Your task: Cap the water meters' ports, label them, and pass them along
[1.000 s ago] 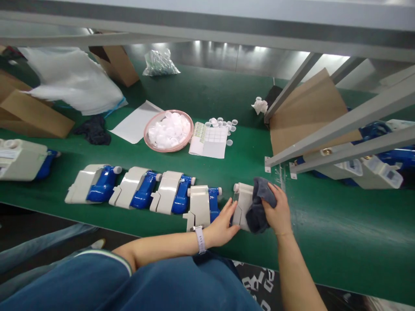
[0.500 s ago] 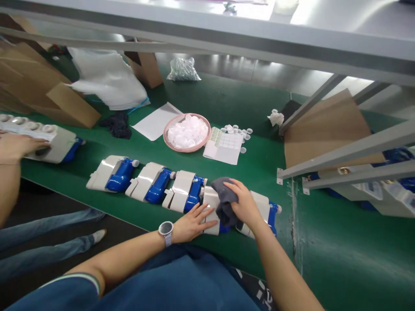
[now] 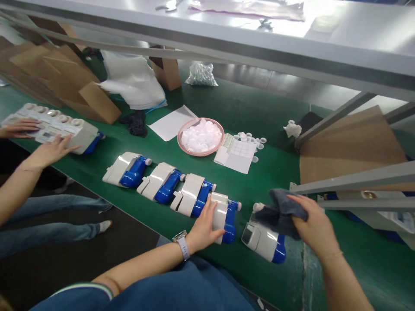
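Note:
A row of white-and-blue devices with small round caps lies on the green bench. My left hand point(image 3: 205, 226) has its fingers stretched out and rests against the left side of one white-and-blue device point(image 3: 221, 209). My right hand point(image 3: 314, 222) is closed around a dark grey cloth point(image 3: 281, 212). The cloth hangs over the upper right part of the rightmost device point(image 3: 263, 242), which has a small dark window and a pale cap; I cannot tell whether the cloth touches it. Part of that device is hidden behind the cloth.
Behind the row are a pink tray point(image 3: 180, 146) of white caps, a printed sheet point(image 3: 238, 154) and loose caps point(image 3: 249, 137). A metal frame leg point(image 3: 353, 178) and cardboard point(image 3: 353, 142) stand at right. At left, a co-worker's hands point(image 3: 48, 151) touch other devices.
My right hand and the cloth have moved right, from the device by my left hand to the rightmost one. My left hand stays at its device. The view has shifted slightly.

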Action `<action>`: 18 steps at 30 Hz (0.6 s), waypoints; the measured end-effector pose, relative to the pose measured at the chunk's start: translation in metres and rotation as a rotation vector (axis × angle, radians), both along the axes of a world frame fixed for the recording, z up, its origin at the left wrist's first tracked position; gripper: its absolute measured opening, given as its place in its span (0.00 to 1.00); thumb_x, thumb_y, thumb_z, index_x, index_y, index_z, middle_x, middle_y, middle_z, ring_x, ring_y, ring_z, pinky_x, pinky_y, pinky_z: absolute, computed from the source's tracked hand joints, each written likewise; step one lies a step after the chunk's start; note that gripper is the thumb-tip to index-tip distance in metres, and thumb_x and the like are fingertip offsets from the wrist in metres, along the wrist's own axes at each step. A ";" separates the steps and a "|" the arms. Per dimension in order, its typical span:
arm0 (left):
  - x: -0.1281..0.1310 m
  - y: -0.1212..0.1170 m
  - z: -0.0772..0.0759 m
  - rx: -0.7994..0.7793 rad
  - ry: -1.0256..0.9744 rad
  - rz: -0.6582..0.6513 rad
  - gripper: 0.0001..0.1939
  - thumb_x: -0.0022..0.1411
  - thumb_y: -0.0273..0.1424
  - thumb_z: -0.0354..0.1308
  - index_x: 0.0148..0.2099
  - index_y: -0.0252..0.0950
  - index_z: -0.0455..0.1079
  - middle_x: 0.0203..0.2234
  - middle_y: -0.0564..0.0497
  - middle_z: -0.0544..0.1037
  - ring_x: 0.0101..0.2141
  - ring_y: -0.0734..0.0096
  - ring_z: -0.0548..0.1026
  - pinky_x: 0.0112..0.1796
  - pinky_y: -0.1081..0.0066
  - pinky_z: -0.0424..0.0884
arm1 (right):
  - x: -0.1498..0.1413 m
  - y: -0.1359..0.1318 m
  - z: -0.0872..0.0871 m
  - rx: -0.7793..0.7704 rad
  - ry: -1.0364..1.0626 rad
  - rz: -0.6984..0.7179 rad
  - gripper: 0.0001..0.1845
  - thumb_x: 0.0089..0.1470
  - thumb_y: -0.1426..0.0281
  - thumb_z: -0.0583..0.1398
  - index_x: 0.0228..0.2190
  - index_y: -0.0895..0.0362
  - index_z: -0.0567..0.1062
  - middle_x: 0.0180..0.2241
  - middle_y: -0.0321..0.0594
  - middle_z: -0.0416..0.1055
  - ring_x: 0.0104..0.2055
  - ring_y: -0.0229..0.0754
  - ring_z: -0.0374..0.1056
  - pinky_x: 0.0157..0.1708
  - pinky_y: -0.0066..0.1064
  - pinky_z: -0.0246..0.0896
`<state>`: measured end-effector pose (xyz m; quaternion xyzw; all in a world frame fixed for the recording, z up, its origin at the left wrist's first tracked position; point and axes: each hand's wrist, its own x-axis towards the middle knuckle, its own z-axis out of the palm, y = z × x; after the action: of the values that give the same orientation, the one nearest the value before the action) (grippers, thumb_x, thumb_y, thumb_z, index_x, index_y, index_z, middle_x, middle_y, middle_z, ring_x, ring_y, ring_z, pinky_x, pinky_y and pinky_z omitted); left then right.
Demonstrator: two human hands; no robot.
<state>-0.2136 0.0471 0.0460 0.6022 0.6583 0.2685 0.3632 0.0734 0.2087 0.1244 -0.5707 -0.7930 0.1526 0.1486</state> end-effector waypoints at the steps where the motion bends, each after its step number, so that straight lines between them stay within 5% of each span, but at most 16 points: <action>1: 0.005 0.007 0.001 -0.008 0.039 -0.003 0.50 0.49 0.35 0.67 0.67 0.34 0.41 0.66 0.36 0.37 0.64 0.47 0.41 0.61 0.48 0.50 | 0.011 0.026 -0.001 0.030 -0.088 -0.061 0.21 0.50 0.67 0.54 0.47 0.53 0.72 0.52 0.47 0.66 0.51 0.53 0.65 0.49 0.46 0.63; 6: 0.017 0.017 0.003 -0.019 0.222 -0.097 0.52 0.44 0.33 0.69 0.66 0.46 0.45 0.66 0.45 0.39 0.64 0.38 0.36 0.58 0.42 0.52 | 0.018 0.109 -0.029 -0.144 -0.424 -0.171 0.24 0.52 0.67 0.54 0.52 0.54 0.69 0.58 0.53 0.59 0.55 0.59 0.61 0.47 0.50 0.62; 9: 0.018 0.016 0.003 -0.018 0.238 -0.167 0.50 0.44 0.31 0.67 0.66 0.48 0.46 0.66 0.47 0.40 0.64 0.38 0.37 0.57 0.42 0.55 | -0.019 0.111 -0.054 -0.136 -0.502 -0.239 0.31 0.51 0.60 0.57 0.56 0.52 0.62 0.65 0.49 0.45 0.65 0.64 0.41 0.51 0.68 0.50; 12: 0.016 0.022 -0.001 -0.002 0.224 -0.236 0.50 0.41 0.29 0.67 0.66 0.44 0.49 0.66 0.44 0.41 0.63 0.39 0.41 0.58 0.44 0.53 | -0.069 0.099 -0.078 -0.037 -0.365 -0.236 0.33 0.51 0.59 0.57 0.57 0.54 0.60 0.65 0.49 0.45 0.67 0.59 0.32 0.54 0.74 0.29; 14: 0.014 0.027 -0.003 0.005 0.211 -0.258 0.51 0.41 0.29 0.67 0.65 0.41 0.49 0.66 0.41 0.41 0.63 0.41 0.43 0.60 0.46 0.51 | -0.101 0.101 -0.092 -0.100 -0.061 -0.283 0.35 0.49 0.61 0.60 0.57 0.56 0.60 0.63 0.51 0.50 0.67 0.56 0.37 0.59 0.67 0.30; 18: 0.008 0.035 0.002 0.021 0.166 -0.260 0.49 0.46 0.32 0.67 0.66 0.40 0.46 0.66 0.41 0.39 0.64 0.45 0.41 0.61 0.44 0.46 | -0.144 0.134 -0.107 -0.394 0.474 -0.492 0.38 0.42 0.62 0.63 0.53 0.65 0.64 0.48 0.58 0.70 0.52 0.55 0.65 0.52 0.47 0.59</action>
<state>-0.2057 0.0823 0.0478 0.7064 0.5995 0.1754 0.3329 -0.0708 0.3426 0.0171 -0.7104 -0.5317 0.3891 0.2475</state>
